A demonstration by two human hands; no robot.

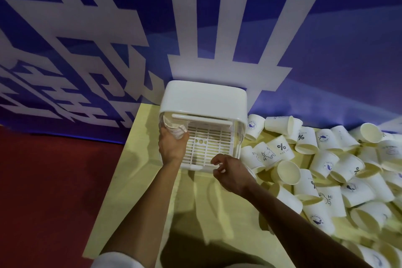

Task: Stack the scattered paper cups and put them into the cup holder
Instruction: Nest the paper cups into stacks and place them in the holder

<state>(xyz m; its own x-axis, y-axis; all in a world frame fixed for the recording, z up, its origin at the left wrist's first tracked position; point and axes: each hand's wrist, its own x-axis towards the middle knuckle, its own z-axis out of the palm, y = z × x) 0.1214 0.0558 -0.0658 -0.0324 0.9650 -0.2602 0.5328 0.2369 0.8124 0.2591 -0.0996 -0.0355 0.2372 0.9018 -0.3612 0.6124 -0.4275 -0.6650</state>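
Observation:
A white plastic cup holder (204,98) with a slotted base tray stands at the table's far edge against the banner. My left hand (171,148) reaches into its left side and grips a stack of paper cups (174,127) lying with the rims toward the back. My right hand (230,174) hovers at the holder's front right corner, fingers curled and holding nothing. Several loose white paper cups (326,169) with printed logos lie scattered in a heap to the right of the holder.
The pale yellow table (134,191) has its left edge near my left arm, with red floor (43,191) beyond it. A blue banner with large white characters (217,28) rises behind the holder. The cup heap fills the table's right side.

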